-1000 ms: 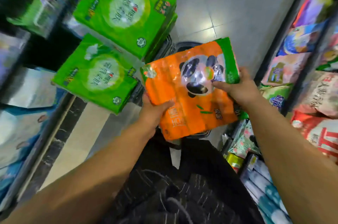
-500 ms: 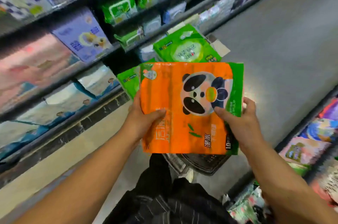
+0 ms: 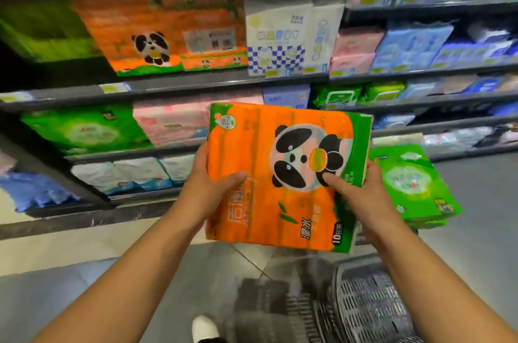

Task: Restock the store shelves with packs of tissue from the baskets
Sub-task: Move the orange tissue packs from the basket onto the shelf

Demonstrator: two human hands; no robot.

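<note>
Two hands, yours, hold one orange panda tissue pack [image 3: 280, 174] up in front of the shelves [image 3: 196, 84]. Your left hand [image 3: 207, 188] grips its left edge, thumb across the front. Your right hand [image 3: 361, 197] grips the right edge, thumb on the panda print. Matching orange packs [image 3: 157, 34] stand on a higher shelf, up and left. Green packs [image 3: 412, 188] lie just beyond your right hand, and a grey basket [image 3: 370, 303] sits on the floor below.

Bright, even store light. Motion blur smears the shelves [image 3: 224, 82] and basket [image 3: 364, 300]; the orange panda tissue pack [image 3: 252, 146] is sharp, faintly glossy.
</note>
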